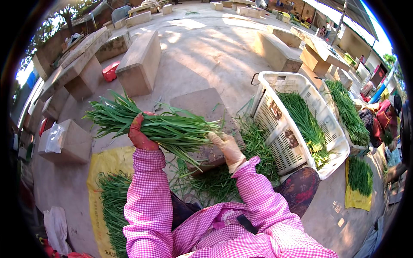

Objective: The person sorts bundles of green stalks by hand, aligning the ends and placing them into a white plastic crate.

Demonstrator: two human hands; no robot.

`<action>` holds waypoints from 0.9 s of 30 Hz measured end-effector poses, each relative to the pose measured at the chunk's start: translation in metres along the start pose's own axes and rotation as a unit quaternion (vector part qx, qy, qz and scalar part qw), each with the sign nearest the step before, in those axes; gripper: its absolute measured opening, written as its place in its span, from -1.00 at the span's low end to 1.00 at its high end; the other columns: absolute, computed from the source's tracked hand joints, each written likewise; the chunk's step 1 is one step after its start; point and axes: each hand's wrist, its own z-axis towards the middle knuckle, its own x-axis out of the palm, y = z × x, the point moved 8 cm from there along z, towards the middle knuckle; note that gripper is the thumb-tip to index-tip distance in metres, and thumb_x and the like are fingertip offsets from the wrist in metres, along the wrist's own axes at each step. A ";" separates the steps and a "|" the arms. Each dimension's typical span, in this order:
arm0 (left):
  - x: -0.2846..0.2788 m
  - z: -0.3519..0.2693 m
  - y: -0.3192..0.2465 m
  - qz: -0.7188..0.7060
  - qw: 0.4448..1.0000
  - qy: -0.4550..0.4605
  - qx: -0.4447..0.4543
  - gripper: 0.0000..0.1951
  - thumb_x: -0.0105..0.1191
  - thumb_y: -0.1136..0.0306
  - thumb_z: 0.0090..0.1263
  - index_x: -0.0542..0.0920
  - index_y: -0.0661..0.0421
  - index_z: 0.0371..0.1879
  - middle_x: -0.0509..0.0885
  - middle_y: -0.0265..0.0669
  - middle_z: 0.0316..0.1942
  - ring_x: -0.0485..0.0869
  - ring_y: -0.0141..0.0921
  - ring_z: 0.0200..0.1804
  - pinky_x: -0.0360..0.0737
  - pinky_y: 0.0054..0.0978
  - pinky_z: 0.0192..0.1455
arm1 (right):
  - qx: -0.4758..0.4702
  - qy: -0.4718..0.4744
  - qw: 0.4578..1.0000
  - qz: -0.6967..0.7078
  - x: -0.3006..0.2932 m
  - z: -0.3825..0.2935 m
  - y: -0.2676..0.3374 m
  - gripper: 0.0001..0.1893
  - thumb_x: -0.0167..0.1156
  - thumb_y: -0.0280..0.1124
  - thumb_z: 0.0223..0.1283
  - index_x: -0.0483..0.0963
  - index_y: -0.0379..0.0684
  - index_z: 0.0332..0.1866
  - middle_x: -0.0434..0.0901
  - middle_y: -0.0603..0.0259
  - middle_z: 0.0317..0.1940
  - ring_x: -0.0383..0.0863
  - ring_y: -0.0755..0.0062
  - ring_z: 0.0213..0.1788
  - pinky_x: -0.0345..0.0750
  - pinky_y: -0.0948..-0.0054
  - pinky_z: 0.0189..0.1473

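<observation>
A thick bunch of green garlic chives (pixel 179 125) is held level above a low stone slab (pixel 200 101). My left hand (pixel 140 133), in a reddish glove, wraps the leafy part of the bunch; the dark green tips fan out beyond it to the left. At the pale stem ends, my right hand (pixel 228 151), in a cream-coloured glove, has its fingers closed on the stems. Some leaves droop beneath the bunch between the two hands. Loose chive leaves (pixel 258 142) lie heaped around the slab and below my right forearm.
To the right stands a white plastic crate (pixel 277 129) with chives inside; another load of chives (pixel 347 113) sits beyond it. Chives (pixel 113 206) lie on a yellow sack (pixel 96 180) at left. Concrete benches (pixel 140 61) surround the area. A person (pixel 384 119) sits at far right.
</observation>
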 end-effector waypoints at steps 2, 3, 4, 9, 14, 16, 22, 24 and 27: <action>0.000 -0.001 0.005 0.009 1.000 0.000 -0.009 -0.84 0.05 0.38 0.27 0.52 0.24 -0.31 0.62 -0.14 -0.37 0.61 -0.22 -0.26 0.58 -0.23 -0.07 | 0.028 -0.016 0.997 0.073 0.000 0.003 -0.013 -0.71 0.18 -0.25 0.29 0.59 -0.23 -0.05 0.67 0.34 -0.20 0.56 0.57 -0.13 0.43 0.51 0.03; -0.002 0.000 0.002 0.007 1.000 0.009 -0.007 -0.83 0.05 0.38 0.28 0.52 0.24 -0.30 0.62 -0.15 -0.37 0.61 -0.22 -0.26 0.59 -0.24 -0.08 | 0.027 -0.028 0.993 0.116 -0.006 0.001 -0.018 -0.74 0.17 -0.28 0.29 0.59 -0.24 -0.08 0.67 0.33 -0.23 0.58 0.56 -0.16 0.45 0.50 0.01; -0.005 0.001 0.000 0.002 1.000 0.018 -0.008 -0.83 0.05 0.38 0.28 0.52 0.24 -0.30 0.62 -0.15 -0.37 0.61 -0.22 -0.26 0.59 -0.24 -0.08 | 0.026 -0.042 0.987 0.155 -0.016 -0.004 -0.023 -0.76 0.17 -0.31 0.28 0.60 -0.25 -0.11 0.68 0.32 -0.27 0.59 0.55 -0.19 0.46 0.50 -0.02; -0.010 0.004 -0.017 0.015 0.999 0.015 0.030 -0.85 0.07 0.40 0.27 0.52 0.23 -0.29 0.62 -0.17 -0.36 0.61 -0.24 -0.26 0.60 -0.27 -0.09 | 0.102 -0.138 0.928 -0.332 -0.146 -0.035 -0.076 -0.67 0.22 -0.33 0.18 0.55 -0.36 -0.05 0.70 0.18 -0.21 0.65 0.32 -0.11 0.53 0.39 0.02; 0.019 -0.016 -0.004 0.139 0.981 0.060 0.119 -0.81 0.06 0.38 0.30 0.52 0.22 -0.19 0.61 -0.18 -0.33 0.60 -0.27 -0.20 0.57 -0.27 -0.06 | 0.176 0.193 0.957 0.126 -0.031 -0.062 -0.070 -0.40 0.06 0.00 0.34 0.29 -0.23 0.32 0.51 0.08 0.15 0.51 0.18 0.20 0.44 0.29 0.20; 0.033 -0.030 0.021 0.221 0.952 0.171 0.128 -0.77 0.10 0.35 0.31 0.53 0.19 -0.13 0.62 -0.21 -0.31 0.61 -0.33 -0.20 0.59 -0.31 -0.08 | 0.181 0.285 0.896 0.289 0.018 -0.074 -0.051 -0.19 -0.08 0.27 0.26 0.09 -0.16 0.42 0.35 0.12 0.30 0.40 0.10 0.28 0.43 0.10 0.18; 0.104 -0.143 0.090 0.429 0.737 0.520 0.041 -0.73 0.14 0.26 0.18 0.58 0.13 -0.20 0.62 -0.26 -0.23 0.63 -0.30 -0.10 0.53 -0.23 0.06 | 0.129 0.325 0.797 0.492 0.030 -0.087 -0.027 -0.14 -0.23 0.40 0.20 0.14 -0.11 0.38 0.41 0.16 0.21 0.47 0.21 0.20 0.47 0.17 0.16; 0.160 -0.222 0.101 0.476 0.505 0.667 0.271 -0.72 0.11 0.29 0.03 0.57 0.10 -0.26 0.62 -0.26 -0.25 0.62 -0.28 -0.11 0.53 -0.23 0.06 | 0.201 0.207 0.854 0.433 -0.001 -0.090 -0.065 -0.22 -0.16 0.36 0.23 0.30 -0.14 0.28 0.53 0.21 0.06 0.61 0.42 -0.05 0.58 0.47 -0.02; 0.144 -0.267 0.122 0.473 0.391 0.722 0.320 -0.73 0.09 0.31 -0.05 0.58 0.01 -0.29 0.62 -0.32 -0.24 0.59 -0.30 -0.07 0.51 -0.23 0.09 | 0.250 0.159 0.838 0.458 -0.005 -0.098 -0.078 -0.22 -0.12 0.35 0.22 0.32 -0.15 0.26 0.57 0.25 0.01 0.61 0.43 -0.16 0.59 0.50 -0.09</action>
